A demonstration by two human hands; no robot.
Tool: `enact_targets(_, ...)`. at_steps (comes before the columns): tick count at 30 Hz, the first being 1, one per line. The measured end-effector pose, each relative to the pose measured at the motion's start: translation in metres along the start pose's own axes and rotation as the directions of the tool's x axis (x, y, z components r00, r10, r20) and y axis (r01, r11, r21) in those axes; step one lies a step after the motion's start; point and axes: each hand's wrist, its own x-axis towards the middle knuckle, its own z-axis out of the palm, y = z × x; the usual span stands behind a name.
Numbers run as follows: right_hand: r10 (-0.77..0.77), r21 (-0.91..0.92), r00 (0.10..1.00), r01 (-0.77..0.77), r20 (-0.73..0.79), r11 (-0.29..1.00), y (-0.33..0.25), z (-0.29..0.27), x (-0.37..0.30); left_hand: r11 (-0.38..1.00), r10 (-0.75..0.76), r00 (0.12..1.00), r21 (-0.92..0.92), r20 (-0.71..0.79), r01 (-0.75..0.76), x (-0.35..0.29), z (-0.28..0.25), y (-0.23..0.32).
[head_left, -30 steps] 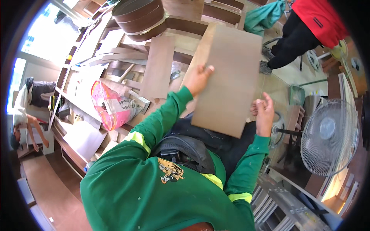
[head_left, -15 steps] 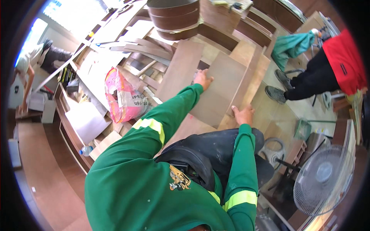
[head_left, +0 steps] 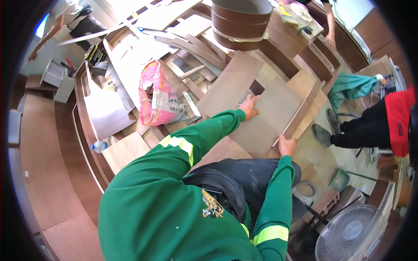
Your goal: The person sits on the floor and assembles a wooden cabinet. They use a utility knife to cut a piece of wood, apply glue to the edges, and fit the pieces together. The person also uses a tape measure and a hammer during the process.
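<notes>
A flat grey-brown wooden panel (head_left: 272,114) with a raised strip along its right edge lies in front of me. My right hand (head_left: 287,145) is closed on the near end of that strip, thumb on the inner side. My left hand (head_left: 250,108) is at the panel's left side, its fingers curled; a small greyish thing (head_left: 246,96) shows beside the fingertips, too blurred to name. Left of that hand lies another flat brown board (head_left: 230,80). Both arms wear green sleeves with yellow bands.
A pink-and-white sack (head_left: 161,98) sits among loose wood strips to the left. A round brown drum-shaped piece (head_left: 241,21) stands at the far side. A standing fan (head_left: 352,230) is at the near right. One person in red (head_left: 399,122) is to the right; others appear at the far edges.
The view has turned, so most things sit further right or lower. Both hands remain at the panel, in much the same places on it. People at the far left and far right show more.
</notes>
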Motion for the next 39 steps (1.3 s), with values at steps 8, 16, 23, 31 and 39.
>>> enact_targets(8, -0.086, 0.648, 0.995, 0.101, -0.054, 0.755, 0.001, -0.027, -0.029, 0.984, 0.051, 0.974, 0.180, -0.221, -0.011, -0.014, 0.004, 0.041)
enact_targets(16, -0.441, 0.325, 0.893, 0.446, -0.092, 0.834, -0.042, -0.043, -0.153, 0.687, 0.130, 0.976, -0.726, 0.175, 0.038, -0.095, -0.059, 0.145)
enact_targets(23, -0.791, 0.119, 0.492, 0.818, 0.364, 0.563, -0.102, -0.015, -0.196, 0.687, -0.346, 0.909, -0.723, -0.233, 0.076, -0.136, -0.117, 0.101)
enact_targets(31, -0.639, 0.420, 0.728, 0.514, 0.249, 0.748, -0.080, -0.004, -0.182, 0.908, -0.367, 0.829, 0.032, -0.421, 0.418, -0.264, -0.213, -0.035)
enact_targets(39, -0.494, 0.580, 0.844, 0.299, 0.210, 0.757, -0.070, -0.010, -0.167, 0.862, -0.334, 0.862, 0.247, -0.382, 0.444, -0.333, -0.214, -0.110)
